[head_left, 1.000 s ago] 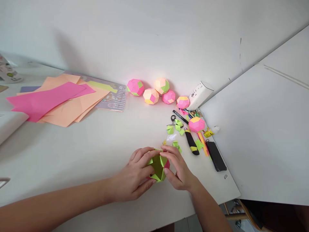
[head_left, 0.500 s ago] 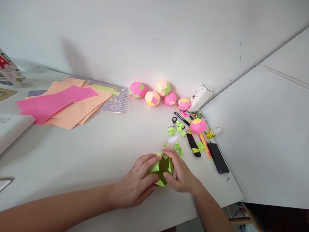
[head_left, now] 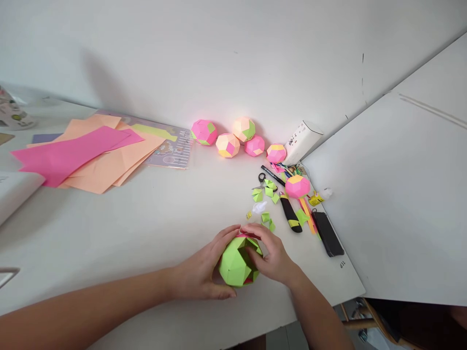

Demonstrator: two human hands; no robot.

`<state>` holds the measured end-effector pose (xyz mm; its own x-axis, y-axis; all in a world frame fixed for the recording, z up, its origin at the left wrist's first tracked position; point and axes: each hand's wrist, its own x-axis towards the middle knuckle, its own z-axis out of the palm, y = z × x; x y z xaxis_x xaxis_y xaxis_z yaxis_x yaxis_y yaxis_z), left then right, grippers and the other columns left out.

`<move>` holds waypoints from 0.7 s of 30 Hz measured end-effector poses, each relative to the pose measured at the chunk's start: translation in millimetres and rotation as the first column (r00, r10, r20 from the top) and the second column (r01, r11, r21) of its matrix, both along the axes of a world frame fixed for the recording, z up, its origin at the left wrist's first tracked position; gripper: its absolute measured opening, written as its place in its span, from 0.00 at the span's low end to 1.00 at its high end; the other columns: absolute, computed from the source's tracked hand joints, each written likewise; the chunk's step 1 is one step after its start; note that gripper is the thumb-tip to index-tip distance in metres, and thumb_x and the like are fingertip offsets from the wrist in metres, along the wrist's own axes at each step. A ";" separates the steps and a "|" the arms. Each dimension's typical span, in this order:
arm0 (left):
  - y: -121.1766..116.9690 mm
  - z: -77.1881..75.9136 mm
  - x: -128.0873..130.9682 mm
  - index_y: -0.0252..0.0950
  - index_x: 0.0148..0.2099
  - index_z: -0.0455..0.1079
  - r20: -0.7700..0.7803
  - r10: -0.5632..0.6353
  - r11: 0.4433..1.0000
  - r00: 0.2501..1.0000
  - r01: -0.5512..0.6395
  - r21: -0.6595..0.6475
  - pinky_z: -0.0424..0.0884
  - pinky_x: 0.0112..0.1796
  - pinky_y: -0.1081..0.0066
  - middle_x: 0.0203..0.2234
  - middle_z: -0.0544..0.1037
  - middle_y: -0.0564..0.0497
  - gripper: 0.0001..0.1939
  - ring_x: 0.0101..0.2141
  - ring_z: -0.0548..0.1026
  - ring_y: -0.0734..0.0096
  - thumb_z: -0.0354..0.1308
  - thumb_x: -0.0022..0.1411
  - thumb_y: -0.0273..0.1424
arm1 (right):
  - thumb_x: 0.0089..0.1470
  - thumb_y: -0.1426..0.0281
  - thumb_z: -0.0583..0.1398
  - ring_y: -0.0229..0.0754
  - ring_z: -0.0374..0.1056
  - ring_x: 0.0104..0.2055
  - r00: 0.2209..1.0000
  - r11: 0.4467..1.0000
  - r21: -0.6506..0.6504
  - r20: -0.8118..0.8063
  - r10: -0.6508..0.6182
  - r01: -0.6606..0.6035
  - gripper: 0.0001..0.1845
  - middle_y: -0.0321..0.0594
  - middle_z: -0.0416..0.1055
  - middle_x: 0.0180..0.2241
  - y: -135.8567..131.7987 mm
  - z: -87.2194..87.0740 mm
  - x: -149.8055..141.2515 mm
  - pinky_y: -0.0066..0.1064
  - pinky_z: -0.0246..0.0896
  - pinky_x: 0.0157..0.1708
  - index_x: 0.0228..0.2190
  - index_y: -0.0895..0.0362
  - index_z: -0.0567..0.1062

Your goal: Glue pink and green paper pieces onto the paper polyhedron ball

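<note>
A hollow green paper ball [head_left: 234,267] with bits of pink is between my hands near the table's front edge. Its opening faces up and to the right. My left hand [head_left: 204,270] curves round its left side, thumb below and fingers at the top rim. On the right, my right hand [head_left: 272,255] grips the rim, with its thumb inside the opening and its fingers over the outside. Just beyond lie small folded green paper pieces [head_left: 265,217], a white crumpled scrap [head_left: 259,208] and a little yellow piece [head_left: 248,214].
Several finished paper balls [head_left: 227,145] line the wall. At right are scissors [head_left: 261,179], a black marker [head_left: 273,175], a black-and-yellow cutter [head_left: 291,214], a glue bottle [head_left: 319,197], a black case [head_left: 328,233] and a white box [head_left: 303,142]. Pink and peach paper sheets [head_left: 76,153] lie left.
The green ball has been turned, so its closed left side now shows. My left fingers have come off the opening to its outer side, and my right thumb has gone inside.
</note>
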<state>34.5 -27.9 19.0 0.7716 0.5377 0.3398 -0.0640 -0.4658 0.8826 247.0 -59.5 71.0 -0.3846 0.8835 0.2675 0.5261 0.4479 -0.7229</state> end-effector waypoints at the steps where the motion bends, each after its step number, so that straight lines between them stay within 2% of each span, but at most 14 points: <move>1: -0.3 -0.7 0.0 0.44 0.69 0.33 0.003 0.007 1.000 1.000 -0.007 -0.013 0.56 0.59 0.44 0.66 0.44 0.38 0.50 0.65 0.45 0.41 0.62 0.58 0.45 | 0.58 0.75 0.56 0.46 0.66 0.55 1.000 0.999 0.029 -0.012 -0.025 0.025 0.23 0.45 0.70 0.50 0.8 -1.7 0.2 0.41 0.65 0.54 0.54 0.50 0.65; 4: -0.7 -3.0 0.4 0.44 0.69 0.33 0.022 0.030 0.997 0.999 -0.029 -0.070 0.58 0.59 0.46 0.65 0.46 0.38 0.49 0.64 0.49 0.42 0.62 0.58 0.42 | 0.57 0.73 0.59 0.45 0.67 0.54 0.997 0.995 0.077 -0.054 -0.062 0.066 0.19 0.44 0.72 0.48 2.6 -5.2 0.6 0.41 0.66 0.53 0.51 0.50 0.67; 7: -0.5 -3.9 1.8 0.42 0.68 0.38 0.061 0.036 0.987 0.998 -0.026 -0.158 0.61 0.58 0.49 0.62 0.52 0.38 0.46 0.61 0.57 0.46 0.63 0.57 0.40 | 0.56 0.73 0.60 0.46 0.66 0.55 0.997 0.997 0.065 -0.077 -0.029 0.034 0.20 0.44 0.70 0.49 3.1 -3.7 0.3 0.41 0.66 0.52 0.50 0.50 0.67; 11: -0.4 -2.9 3.2 0.41 0.66 0.41 0.081 0.061 0.979 0.995 -0.044 -0.200 0.65 0.55 0.51 0.58 0.59 0.38 0.44 0.56 0.64 0.51 0.63 0.56 0.39 | 0.56 0.76 0.58 0.48 0.62 0.57 0.998 0.997 0.079 -0.062 -0.010 0.015 0.21 0.47 0.66 0.52 1.3 2.9 0.3 0.45 0.61 0.56 0.51 0.50 0.66; 14: -0.5 -1.3 2.6 0.42 0.65 0.42 0.062 0.105 0.986 0.993 -0.095 -0.137 0.66 0.54 0.51 0.56 0.60 0.39 0.43 0.55 0.65 0.51 0.63 0.56 0.38 | 0.58 0.76 0.54 0.48 0.60 0.59 0.996 0.997 0.067 -0.085 -0.028 0.034 0.18 0.47 0.63 0.55 -1.1 6.7 0.8 0.47 0.59 0.57 0.49 0.50 0.67; 17: -0.4 -0.1 1.4 0.41 0.66 0.42 0.031 0.169 0.986 0.985 -0.168 -0.014 0.66 0.54 0.50 0.57 0.59 0.38 0.43 0.56 0.64 0.49 0.62 0.57 0.39 | 0.59 0.74 0.52 0.49 0.58 0.60 0.993 0.998 0.055 -0.115 -0.028 0.035 0.12 0.46 0.60 0.57 -2.8 8.1 0.5 0.48 0.59 0.57 0.44 0.51 0.69; 21: -0.7 -2.6 1.2 0.40 0.67 0.38 -0.008 0.289 0.930 0.957 -0.279 0.239 0.65 0.53 0.45 0.57 0.57 0.34 0.44 0.57 0.60 0.43 0.61 0.59 0.43 | 0.57 0.68 0.56 0.54 0.53 0.63 0.999 0.997 0.071 -0.048 -0.015 0.018 0.08 0.47 0.55 0.61 -3.1 6.4 -1.5 0.50 0.54 0.59 0.39 0.53 0.71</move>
